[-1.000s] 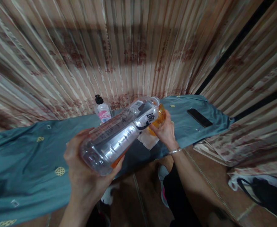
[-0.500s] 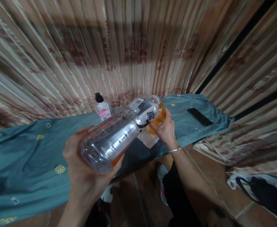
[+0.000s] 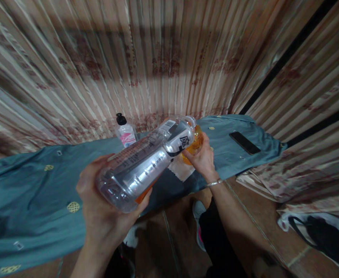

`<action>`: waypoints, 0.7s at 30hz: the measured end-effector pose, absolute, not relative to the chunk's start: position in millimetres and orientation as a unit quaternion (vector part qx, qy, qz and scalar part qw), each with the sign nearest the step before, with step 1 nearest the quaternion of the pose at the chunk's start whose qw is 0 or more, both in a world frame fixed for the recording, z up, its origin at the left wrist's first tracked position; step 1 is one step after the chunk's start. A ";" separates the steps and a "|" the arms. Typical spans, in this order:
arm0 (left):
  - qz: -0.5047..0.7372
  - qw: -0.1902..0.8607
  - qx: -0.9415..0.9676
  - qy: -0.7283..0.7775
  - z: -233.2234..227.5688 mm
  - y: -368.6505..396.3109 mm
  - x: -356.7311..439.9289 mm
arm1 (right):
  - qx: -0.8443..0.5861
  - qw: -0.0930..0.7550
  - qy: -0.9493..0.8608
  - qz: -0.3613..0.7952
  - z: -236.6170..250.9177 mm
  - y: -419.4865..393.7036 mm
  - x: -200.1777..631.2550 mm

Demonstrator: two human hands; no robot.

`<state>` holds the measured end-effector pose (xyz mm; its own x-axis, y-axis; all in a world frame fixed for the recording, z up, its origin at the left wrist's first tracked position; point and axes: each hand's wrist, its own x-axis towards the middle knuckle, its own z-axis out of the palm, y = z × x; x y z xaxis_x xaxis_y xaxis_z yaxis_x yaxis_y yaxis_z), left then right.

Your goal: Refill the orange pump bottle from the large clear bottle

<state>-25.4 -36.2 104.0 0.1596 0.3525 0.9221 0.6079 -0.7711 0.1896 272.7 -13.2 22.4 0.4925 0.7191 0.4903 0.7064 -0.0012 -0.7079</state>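
1. The left hand point(image 3: 105, 216) is closed around the bottom end of a big plastic drink bottle point(image 3: 146, 164) and holds it up in the air, close to the camera.
2. The bottle is tipped on its side. Its long line runs from the left hand, low and near, up and away to the right, where its mouth end is.
3. A little orange drink lies along the low side of the bottle.
4. The mouth end sits right at a small see-through cup point(image 3: 193, 146) with orange drink in it.
5. The right hand point(image 3: 204, 161) is curled around that cup and holds it just over the counter point(image 3: 36, 200), above a white paper napkin point(image 3: 180, 171).
6. So the right hand is nearest the mouth, and the left hand is at the far other end.
7. A pump bottle point(image 3: 125, 134) stands behind, and a black phone point(image 3: 244, 143) lies off to the right.
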 end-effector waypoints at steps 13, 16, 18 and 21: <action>-0.551 0.110 -0.759 -0.329 103.5 -38.4 -26.4 | -0.708 0.492 -0.506 -0.013 18.3 -11.4 273.4; -0.556 0.088 -0.750 -0.348 103.2 -41.2 -24.1 | -0.711 0.491 -0.504 -0.011 18.7 -11.6 273.6; -0.561 0.083 -0.745 -0.353 102.6 -40.6 -22.9 | -0.710 0.490 -0.505 -0.011 18.6 -11.6 273.9; -0.565 0.112 -0.751 -0.323 101.9 -38.2 -22.9 | -0.711 0.487 -0.506 -0.013 18.1 -11.3 274.4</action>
<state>-22.9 -38.2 101.9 0.1536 0.3593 0.9205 0.6114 -0.7664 0.1971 274.4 -11.3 18.1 0.4866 0.7081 0.5116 0.7327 -0.0120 -0.6804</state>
